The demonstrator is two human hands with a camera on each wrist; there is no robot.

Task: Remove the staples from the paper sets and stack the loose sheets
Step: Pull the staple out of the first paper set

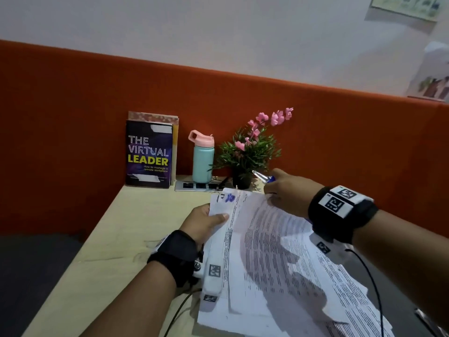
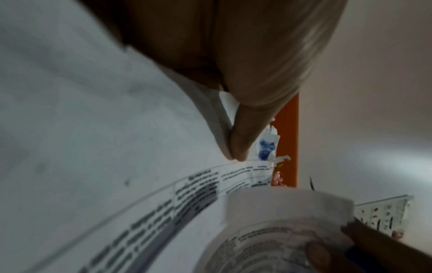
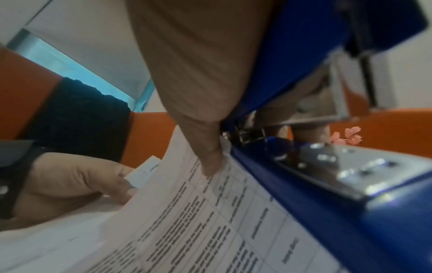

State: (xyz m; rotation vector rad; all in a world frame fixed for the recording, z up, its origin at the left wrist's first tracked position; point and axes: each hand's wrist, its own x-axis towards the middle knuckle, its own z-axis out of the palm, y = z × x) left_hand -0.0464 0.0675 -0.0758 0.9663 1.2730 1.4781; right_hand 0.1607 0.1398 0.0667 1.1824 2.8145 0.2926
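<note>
Left hand [image 1: 202, 223]: paper set [image 1: 274, 259] pinched at its 11 o'clock corner, steadying it.
Right hand [image 1: 289, 194]: blue stapler [image 3: 311, 194] gripped, top sheet pinched, presumably for separation.

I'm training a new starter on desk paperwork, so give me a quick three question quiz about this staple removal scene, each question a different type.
1. True or false: the left hand grips the printed white paper sheets at their top corner.
2. Multiple choice: the right hand holds a) black scissors, b) the blue metal stapler, c) a yellow marker.
3. Fill in: behind the papers, the mint-green bottle with the pink lid stands between the dark upright book and the ____.

Key: 1 true. 2 b. 3 the pink-flowered potted plant.
</note>
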